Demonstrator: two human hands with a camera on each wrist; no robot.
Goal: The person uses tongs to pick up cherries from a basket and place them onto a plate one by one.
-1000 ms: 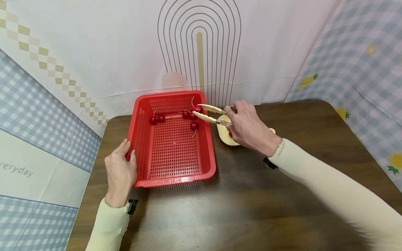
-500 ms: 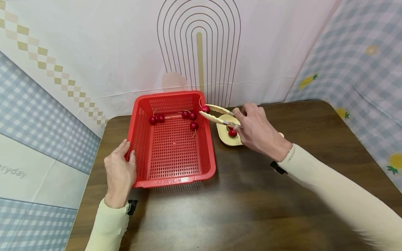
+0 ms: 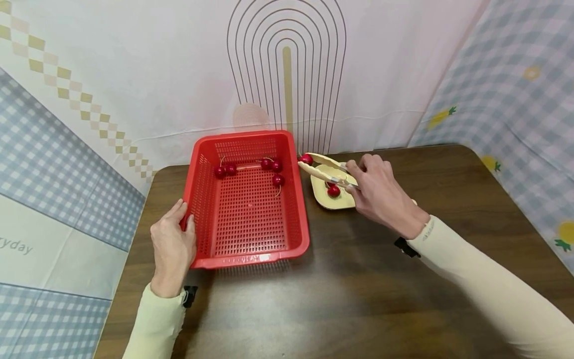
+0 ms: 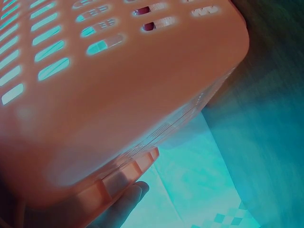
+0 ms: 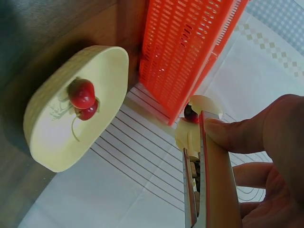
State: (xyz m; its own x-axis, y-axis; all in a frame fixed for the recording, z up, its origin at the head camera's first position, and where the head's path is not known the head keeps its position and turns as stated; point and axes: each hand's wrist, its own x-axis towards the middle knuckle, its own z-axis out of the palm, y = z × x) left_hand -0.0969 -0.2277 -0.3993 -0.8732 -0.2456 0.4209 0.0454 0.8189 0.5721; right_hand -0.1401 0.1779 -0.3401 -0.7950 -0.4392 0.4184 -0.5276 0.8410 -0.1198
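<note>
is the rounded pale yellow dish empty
Not empty: the right wrist view shows two glossy red cherries in the pale yellow dish.

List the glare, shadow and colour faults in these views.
Head view: pale glare on the near part of the table; left wrist view: strong cyan and orange cast, so the basket looks orange; right wrist view: dark shadow on the tabletop beside the yellow dish.

Bowl (image 3: 322, 196) on table (image 3: 358, 294), right of basket (image 3: 251, 259); cherries (image 3: 278, 180) in both.
</note>
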